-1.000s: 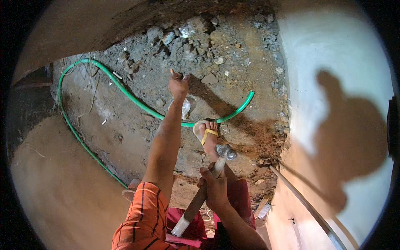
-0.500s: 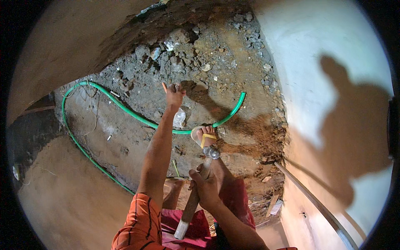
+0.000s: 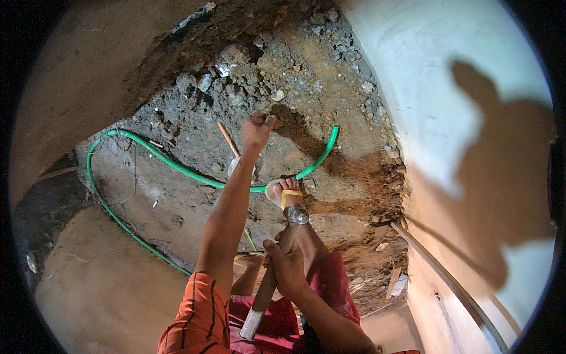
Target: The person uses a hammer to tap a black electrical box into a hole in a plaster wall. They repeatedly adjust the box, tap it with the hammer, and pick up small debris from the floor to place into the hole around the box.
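Observation:
My left hand [image 3: 258,130] is stretched forward above the rubble floor, its fingers curled together; whatever they may hold is too small to make out. Just left of it, an orange stick [image 3: 229,140] slants down toward a crumpled clear plastic piece [image 3: 232,167] partly behind my forearm. Close to my body, my right hand [image 3: 286,268] grips the wooden handle of a hammer [image 3: 268,289]. Its rounded metal head points away, over my sandalled foot [image 3: 285,193]. The handle's pale end lies over my red shorts.
A green hose [image 3: 171,166] loops across the floor and passes by my foot. Broken stones and soil [image 3: 242,76] lie ahead. On the right stands a pale wall [image 3: 407,88], with a long pole [image 3: 448,283] leaning along it.
My left hand has shifted right, and the orange stick beside it now shows along more of its length. The hammer stays in my right hand, almost unmoved.

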The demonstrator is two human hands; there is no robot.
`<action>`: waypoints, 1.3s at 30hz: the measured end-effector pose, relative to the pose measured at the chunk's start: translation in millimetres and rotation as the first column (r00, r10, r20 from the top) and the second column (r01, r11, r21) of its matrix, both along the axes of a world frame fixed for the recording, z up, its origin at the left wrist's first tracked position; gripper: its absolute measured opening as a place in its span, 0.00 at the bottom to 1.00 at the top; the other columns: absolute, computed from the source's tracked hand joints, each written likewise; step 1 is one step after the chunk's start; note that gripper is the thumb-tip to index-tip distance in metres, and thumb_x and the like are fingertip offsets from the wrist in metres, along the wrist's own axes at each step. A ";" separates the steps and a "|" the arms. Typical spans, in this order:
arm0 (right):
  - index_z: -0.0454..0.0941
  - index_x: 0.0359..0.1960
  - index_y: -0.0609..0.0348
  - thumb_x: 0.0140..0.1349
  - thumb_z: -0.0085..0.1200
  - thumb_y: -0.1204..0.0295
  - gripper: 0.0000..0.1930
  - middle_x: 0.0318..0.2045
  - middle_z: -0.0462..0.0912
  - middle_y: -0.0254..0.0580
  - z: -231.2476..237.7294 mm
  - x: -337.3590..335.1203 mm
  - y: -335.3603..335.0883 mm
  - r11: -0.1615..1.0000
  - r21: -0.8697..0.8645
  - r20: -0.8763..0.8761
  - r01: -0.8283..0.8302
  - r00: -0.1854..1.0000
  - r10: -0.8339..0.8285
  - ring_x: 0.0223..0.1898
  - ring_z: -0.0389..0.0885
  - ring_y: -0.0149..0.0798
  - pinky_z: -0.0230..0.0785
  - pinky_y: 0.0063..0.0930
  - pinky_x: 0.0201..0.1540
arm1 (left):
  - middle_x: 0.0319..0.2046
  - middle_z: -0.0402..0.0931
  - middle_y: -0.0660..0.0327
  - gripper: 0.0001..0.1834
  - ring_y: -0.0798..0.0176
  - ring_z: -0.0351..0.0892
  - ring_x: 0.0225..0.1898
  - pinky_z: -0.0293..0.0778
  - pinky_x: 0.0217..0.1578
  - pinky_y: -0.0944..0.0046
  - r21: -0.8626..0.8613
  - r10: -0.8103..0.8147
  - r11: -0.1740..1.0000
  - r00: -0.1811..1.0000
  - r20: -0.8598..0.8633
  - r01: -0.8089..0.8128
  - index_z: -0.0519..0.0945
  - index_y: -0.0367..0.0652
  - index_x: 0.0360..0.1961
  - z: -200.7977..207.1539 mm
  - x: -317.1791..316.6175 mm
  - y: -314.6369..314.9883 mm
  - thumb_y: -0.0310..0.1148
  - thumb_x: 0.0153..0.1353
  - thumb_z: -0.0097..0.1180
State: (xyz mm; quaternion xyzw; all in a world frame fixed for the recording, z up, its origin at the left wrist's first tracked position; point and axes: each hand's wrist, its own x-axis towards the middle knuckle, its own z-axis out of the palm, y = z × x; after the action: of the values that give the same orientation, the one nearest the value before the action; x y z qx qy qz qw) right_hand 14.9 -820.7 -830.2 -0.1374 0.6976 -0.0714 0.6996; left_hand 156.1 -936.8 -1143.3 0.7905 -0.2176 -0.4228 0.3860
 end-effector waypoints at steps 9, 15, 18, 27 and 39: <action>0.62 0.40 0.55 0.57 0.56 0.73 0.15 0.22 0.71 0.33 -1.3 3.7 -13.6 0.998 0.052 -0.020 0.040 0.999 -0.039 0.20 0.71 0.27 0.66 0.22 0.24 | 0.46 0.74 0.50 0.23 0.50 0.77 0.43 0.74 0.40 0.50 0.268 -0.238 0.951 0.923 0.301 0.158 0.71 0.47 0.52 31.0 4.7 -51.5 0.34 0.52 0.56; 0.62 0.41 0.56 0.57 0.56 0.74 0.15 0.22 0.72 0.33 -0.6 5.9 -12.1 0.997 0.051 0.002 0.061 0.998 -0.061 0.20 0.71 0.28 0.66 0.22 0.23 | 0.54 0.68 0.55 0.25 0.49 0.75 0.47 0.76 0.41 0.52 0.478 -0.434 0.848 0.819 0.375 0.231 0.69 0.51 0.55 16.1 23.8 -73.2 0.29 0.53 0.53; 0.62 0.41 0.55 0.57 0.56 0.74 0.15 0.23 0.72 0.34 -3.1 4.1 -10.2 0.997 0.050 0.007 0.061 0.998 -0.062 0.20 0.71 0.28 0.65 0.22 0.23 | 0.52 0.68 0.58 0.24 0.52 0.72 0.51 0.75 0.41 0.53 0.515 -0.533 0.807 0.732 0.425 0.289 0.72 0.58 0.54 13.8 29.8 -73.2 0.26 0.54 0.51; 0.62 0.40 0.57 0.58 0.55 0.72 0.14 0.23 0.72 0.36 -1.9 10.5 -13.2 0.999 0.045 -0.007 0.025 1.000 -0.025 0.21 0.72 0.28 0.65 0.21 0.21 | 0.51 0.69 0.61 0.18 0.53 0.72 0.50 0.72 0.43 0.52 0.596 -0.693 0.686 0.626 0.358 0.418 0.73 0.59 0.52 20.8 52.0 -80.0 0.30 0.61 0.45; 0.64 0.38 0.58 0.58 0.55 0.69 0.13 0.25 0.70 0.35 -4.3 6.7 0.6 0.987 -0.045 -0.032 -0.152 0.988 0.151 0.23 0.71 0.30 0.64 0.24 0.24 | 0.34 0.73 0.61 0.04 0.55 0.76 0.43 0.73 0.40 0.52 -0.190 -0.014 0.981 0.969 -0.246 -0.034 0.73 0.43 0.34 21.4 75.8 -40.3 0.30 0.62 0.46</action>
State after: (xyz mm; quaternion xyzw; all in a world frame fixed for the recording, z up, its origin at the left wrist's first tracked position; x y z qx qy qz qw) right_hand 21.6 -820.1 -834.6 -0.2073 0.6932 -0.0325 0.6896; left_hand 231.9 -977.1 -1122.0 0.6921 -0.2039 -0.4923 0.4869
